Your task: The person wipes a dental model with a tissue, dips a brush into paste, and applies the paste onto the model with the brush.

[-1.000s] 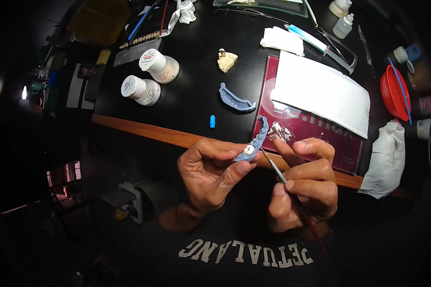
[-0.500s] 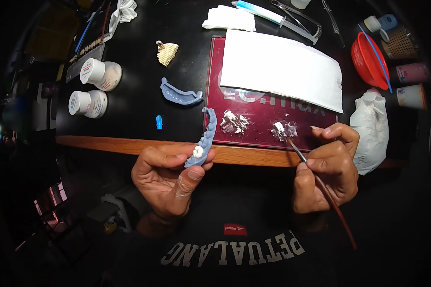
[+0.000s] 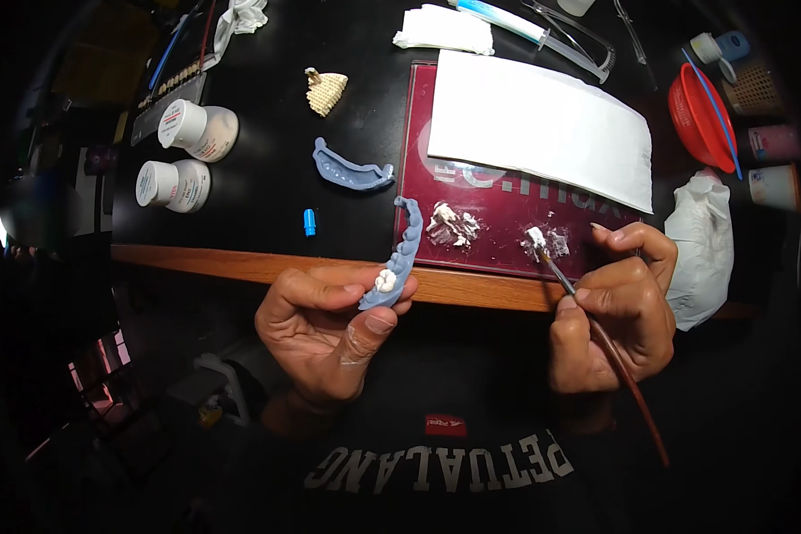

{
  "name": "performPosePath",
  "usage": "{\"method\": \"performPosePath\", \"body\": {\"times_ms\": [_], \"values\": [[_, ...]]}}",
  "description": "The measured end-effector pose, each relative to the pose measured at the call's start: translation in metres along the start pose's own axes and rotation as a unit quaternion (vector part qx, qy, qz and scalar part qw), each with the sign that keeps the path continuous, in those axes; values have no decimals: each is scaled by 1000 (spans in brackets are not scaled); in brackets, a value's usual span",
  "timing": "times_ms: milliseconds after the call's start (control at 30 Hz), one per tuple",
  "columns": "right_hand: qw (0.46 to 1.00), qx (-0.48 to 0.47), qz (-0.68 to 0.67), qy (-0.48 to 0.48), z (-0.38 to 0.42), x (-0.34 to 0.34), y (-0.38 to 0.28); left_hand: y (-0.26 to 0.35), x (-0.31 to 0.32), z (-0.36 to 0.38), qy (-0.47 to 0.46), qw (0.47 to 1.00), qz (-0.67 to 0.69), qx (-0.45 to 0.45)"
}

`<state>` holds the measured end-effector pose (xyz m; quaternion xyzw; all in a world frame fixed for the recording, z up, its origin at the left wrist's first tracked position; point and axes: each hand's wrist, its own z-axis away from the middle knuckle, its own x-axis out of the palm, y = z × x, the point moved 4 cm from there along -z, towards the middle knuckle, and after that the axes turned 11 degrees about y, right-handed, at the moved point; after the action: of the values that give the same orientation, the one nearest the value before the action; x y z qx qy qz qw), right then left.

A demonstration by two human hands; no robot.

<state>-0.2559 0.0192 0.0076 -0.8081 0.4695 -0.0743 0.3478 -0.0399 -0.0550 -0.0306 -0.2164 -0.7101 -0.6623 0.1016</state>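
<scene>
The left hand (image 3: 329, 334) pinches a blue arch-shaped mould (image 3: 399, 258) upright, white paste facing up. At three o'clock, the right hand (image 3: 618, 316) grips a brush (image 3: 596, 334), tip loading paste (image 3: 536, 237) on the maroon slab (image 3: 498, 231).

A curved blue dental mould (image 3: 399, 258) stands tilted at the table edge, a white tooth-like lump in it. A thin red-brown brush (image 3: 596, 334) slants, its tip in white paste (image 3: 538, 238).

Black worktop (image 3: 267, 214) w/ a wood front edge (image 3: 240, 263) fills the upper frame — lit from above. Lower left of frame: dim floor, pale container (image 3: 225, 378) — corners fall to dark.
</scene>
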Motion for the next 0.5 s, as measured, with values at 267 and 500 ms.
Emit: {"method": "performPosePath", "body": {"times_ms": [267, 500], "values": [[989, 47, -120, -78, 0, 17, -27, 0, 0, -1, -4, 999, -30, 15], [958, 90, -271, -33, 20, 52, -36, 0, -1, -1, -13, 1000, -3, 13]]}}
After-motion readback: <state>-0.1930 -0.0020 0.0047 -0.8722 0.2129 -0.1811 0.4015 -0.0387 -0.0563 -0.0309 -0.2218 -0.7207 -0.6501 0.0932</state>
